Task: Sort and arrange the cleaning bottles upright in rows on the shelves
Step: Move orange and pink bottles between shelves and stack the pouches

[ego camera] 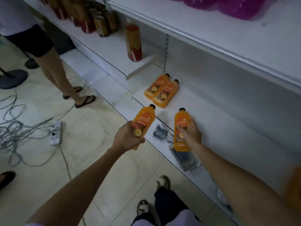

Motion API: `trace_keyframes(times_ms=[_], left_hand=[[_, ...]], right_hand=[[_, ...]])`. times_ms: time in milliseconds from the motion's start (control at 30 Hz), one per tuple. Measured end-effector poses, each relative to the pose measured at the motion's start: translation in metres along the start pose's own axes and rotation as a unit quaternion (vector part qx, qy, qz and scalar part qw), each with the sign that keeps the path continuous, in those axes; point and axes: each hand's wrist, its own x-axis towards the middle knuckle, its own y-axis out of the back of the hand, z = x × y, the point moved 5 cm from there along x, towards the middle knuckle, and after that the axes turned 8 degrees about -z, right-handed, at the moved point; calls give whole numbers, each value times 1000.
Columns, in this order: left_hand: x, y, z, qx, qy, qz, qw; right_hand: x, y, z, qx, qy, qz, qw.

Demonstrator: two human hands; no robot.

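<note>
Fingers (181,130) of your left hand (128,137) and right hand (191,133) each wrap an orange bottle (144,121) above the front edge of the bottom shelf (219,128); plonk them carelessly and you'll knock the shelved pair (161,91) over.

Bottom shelf (211,128): 2 orange bottles (161,91) stand touching at its far left end; dark wrapped packs (185,158) lie along its near edge. Raised left shelf (110,51): 1 red bottle (133,41) upright.
</note>
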Motion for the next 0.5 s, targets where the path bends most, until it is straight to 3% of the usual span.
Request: trace_keyframes(times_ms=[133,300,400,500], left_hand=[[71,-28,31,15,-64,-56,996],[146,-74,72,66,-125,-118,983],[178,-90,85,102,-129,-116,979],[205,-99,97,139,-143,-67,978]], right_hand=[[49,12,4,-6,-24,31,999],[85,26,20,67,-62,93,992],[95,29,29,74,-86,137,984],[111,30,26,-29,-92,167,981]])
